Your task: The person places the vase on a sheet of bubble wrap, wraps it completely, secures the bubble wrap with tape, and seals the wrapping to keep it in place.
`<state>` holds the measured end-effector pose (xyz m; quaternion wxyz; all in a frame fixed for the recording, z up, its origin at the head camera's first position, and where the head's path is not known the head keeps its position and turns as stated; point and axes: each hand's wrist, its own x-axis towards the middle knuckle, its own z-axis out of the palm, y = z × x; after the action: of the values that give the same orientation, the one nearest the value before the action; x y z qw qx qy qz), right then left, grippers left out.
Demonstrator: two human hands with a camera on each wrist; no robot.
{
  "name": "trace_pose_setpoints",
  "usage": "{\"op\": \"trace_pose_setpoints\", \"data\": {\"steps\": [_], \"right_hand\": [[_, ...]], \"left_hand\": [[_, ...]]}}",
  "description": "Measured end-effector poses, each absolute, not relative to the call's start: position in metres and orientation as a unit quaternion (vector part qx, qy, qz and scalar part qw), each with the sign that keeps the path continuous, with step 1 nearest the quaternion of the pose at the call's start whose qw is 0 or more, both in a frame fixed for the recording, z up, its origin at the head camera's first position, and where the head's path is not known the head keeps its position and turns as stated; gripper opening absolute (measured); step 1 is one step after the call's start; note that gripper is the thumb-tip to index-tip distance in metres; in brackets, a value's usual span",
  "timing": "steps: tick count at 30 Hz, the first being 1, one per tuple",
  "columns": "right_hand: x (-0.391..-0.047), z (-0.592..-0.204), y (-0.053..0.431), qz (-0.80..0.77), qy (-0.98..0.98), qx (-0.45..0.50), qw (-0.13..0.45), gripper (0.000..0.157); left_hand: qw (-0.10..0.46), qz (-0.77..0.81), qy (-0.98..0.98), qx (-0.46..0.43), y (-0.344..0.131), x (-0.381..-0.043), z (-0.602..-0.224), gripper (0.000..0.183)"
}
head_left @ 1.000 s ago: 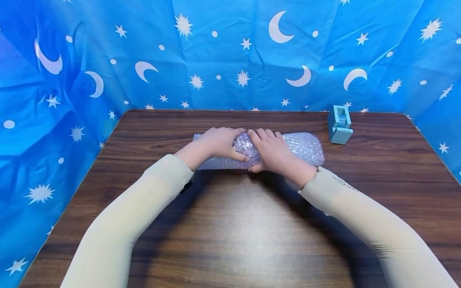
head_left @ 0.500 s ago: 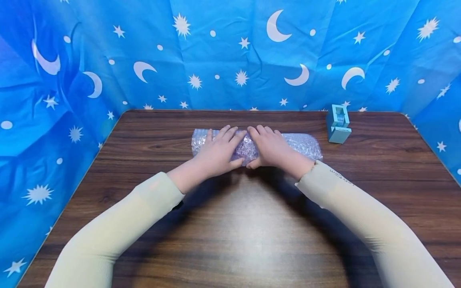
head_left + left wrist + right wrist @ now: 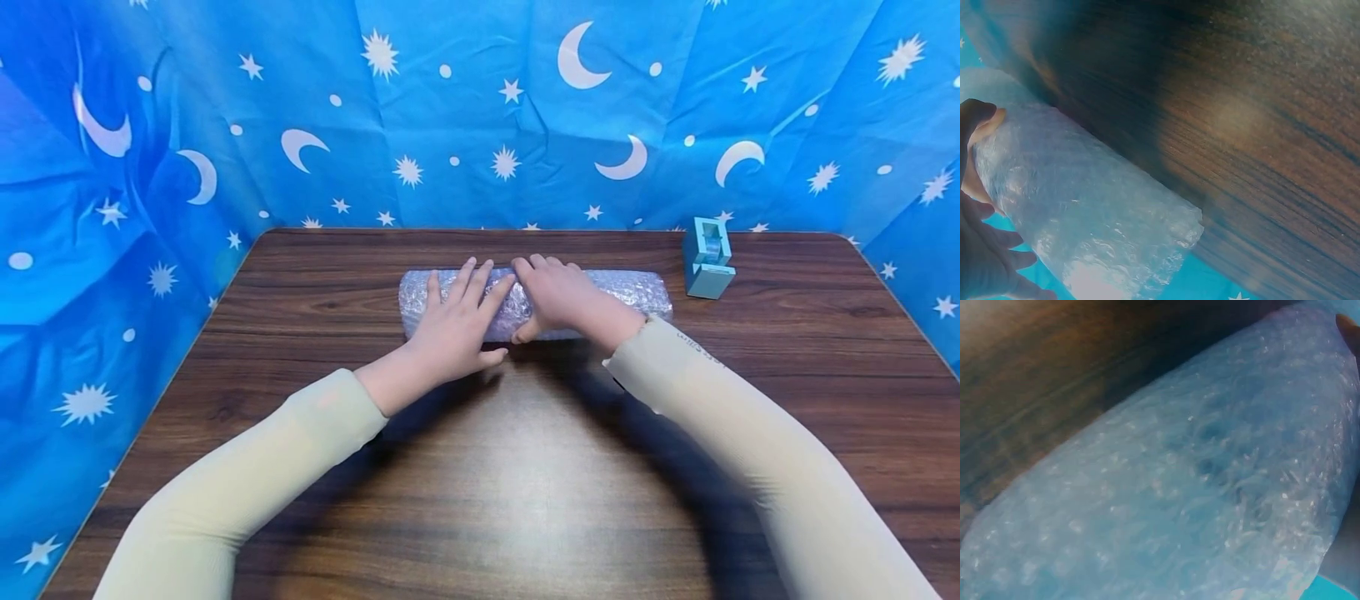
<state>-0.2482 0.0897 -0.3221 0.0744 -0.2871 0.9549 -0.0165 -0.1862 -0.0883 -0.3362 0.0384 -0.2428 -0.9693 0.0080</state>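
Observation:
A roll of clear bubble wrap (image 3: 633,292) lies crosswise near the back of the table, its bubbly surface filling much of the right wrist view. Over its left half my left hand (image 3: 448,333) is spread, fingers straight and apart, thumb off the near side. In the left wrist view those fingers (image 3: 1007,259) reach along the far side of the wrap (image 3: 1085,187). Around the middle of the roll my right hand (image 3: 558,296) holds on, thumb at the near edge and fingers bent over the top. What the wrap may contain is hidden.
A light blue tape dispenser (image 3: 708,262) stands on the wooden table (image 3: 525,483) just right of the roll's end. Behind and beside the table hangs a blue cloth (image 3: 480,108) with white moons and stars.
My left hand has gone from a curled grip on the wrap to spread, straight fingers, its wrist lower and nearer. The wrap has become a neater, straighter roll. My right hand stays near the middle.

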Motion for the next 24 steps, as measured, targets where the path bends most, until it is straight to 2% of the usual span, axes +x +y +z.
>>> {"op": "trace_pose_setpoints", "data": {"steps": [14, 20, 24], "right_hand": [[-0.260, -0.316, 0.085, -0.007, 0.950, -0.288, 0.115, 0.107], [-0.266, -0.314, 0.085, -0.019, 0.950, -0.283, 0.134, 0.106], [-0.270, -0.313, 0.085, -0.026, 0.948, -0.277, 0.155, 0.106]], "left_hand": [[0.052, -0.003, -0.973, -0.226, -0.087, -0.192, -0.343, 0.100], [0.049, -0.005, -0.974, -0.223, -0.084, -0.197, -0.348, 0.107], [0.067, 0.006, -0.970, -0.234, -0.085, -0.201, -0.353, 0.110]]}}
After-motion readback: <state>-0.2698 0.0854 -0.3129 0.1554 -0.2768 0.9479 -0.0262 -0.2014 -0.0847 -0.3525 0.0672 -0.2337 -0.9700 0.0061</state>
